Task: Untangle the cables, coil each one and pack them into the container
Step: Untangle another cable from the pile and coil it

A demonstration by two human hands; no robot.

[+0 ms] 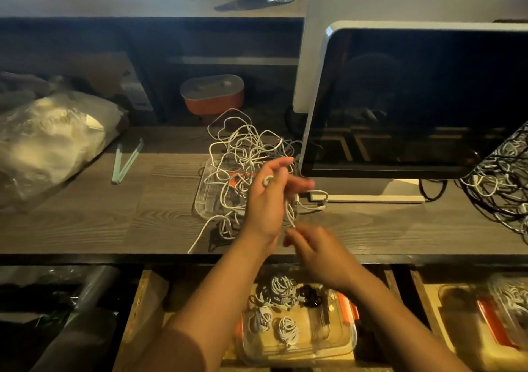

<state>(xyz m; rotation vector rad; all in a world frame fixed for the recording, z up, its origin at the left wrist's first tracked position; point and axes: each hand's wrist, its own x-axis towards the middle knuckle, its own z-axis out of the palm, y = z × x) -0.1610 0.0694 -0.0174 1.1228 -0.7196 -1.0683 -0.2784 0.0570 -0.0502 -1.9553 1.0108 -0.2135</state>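
A bulging plastic bag (48,140) lies far left on the wooden tabletop (85,223). Near the middle, a tangle of white cables (243,148) sits heaped on a clear tray (201,200). Just in front of it, the left hand (265,206) has its grip curled round one white cable (290,211), with a loop wound over its fingers. The right hand (317,251), nearer, pinches that cable's lower end. Below the tabletop edge, a clear container (337,346) holds coiled cables (287,330). A dark monitor (414,100) stands to the right.
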